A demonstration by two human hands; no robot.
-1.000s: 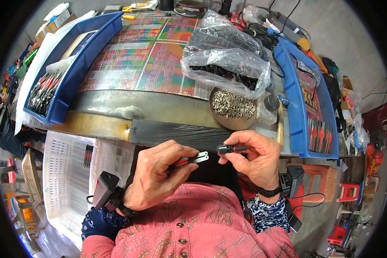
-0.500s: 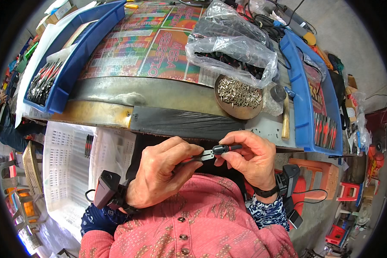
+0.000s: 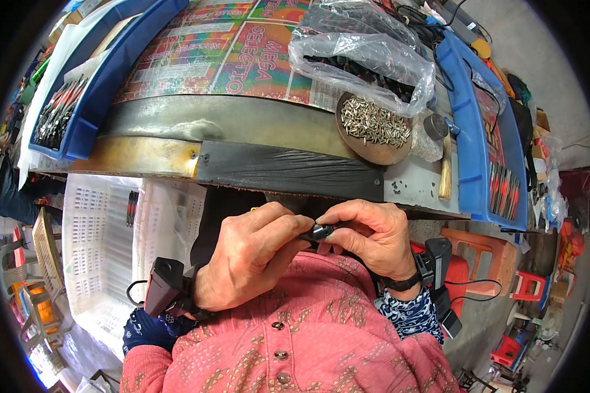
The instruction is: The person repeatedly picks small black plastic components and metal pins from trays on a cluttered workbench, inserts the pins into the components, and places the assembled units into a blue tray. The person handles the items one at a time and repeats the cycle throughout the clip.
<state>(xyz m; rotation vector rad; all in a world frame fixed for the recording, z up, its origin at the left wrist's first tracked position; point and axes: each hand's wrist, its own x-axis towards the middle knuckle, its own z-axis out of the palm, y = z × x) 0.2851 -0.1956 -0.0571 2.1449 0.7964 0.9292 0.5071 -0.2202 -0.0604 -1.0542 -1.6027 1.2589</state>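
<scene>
Above my lap, both hands meet on a small black hand tool [image 3: 320, 232], its exact kind unclear. My left hand [image 3: 250, 252] is closed round its left end, and the fingers hide most of that part. With thumb and forefinger my right hand [image 3: 375, 239] pinches the black body from the right. Only a short glossy black section shows between the fingertips. Beyond my hands, at the bench edge, a round brown dish [image 3: 381, 152] is heaped with small metal pins [image 3: 373, 122].
Blue trays at the left [image 3: 82, 141] and right [image 3: 482, 196] hold black-and-red pieces. A clear plastic bag [image 3: 367, 56] lies on the bench, a wooden-handled brush [image 3: 446, 173] beside the right tray. A white basket [image 3: 98, 255] stands left below the bench edge [image 3: 288, 171].
My hands have come closer together on the tool; the bare metal strips seen between them before are now hidden. The right hand has shifted slightly left, and the view has moved a little.
</scene>
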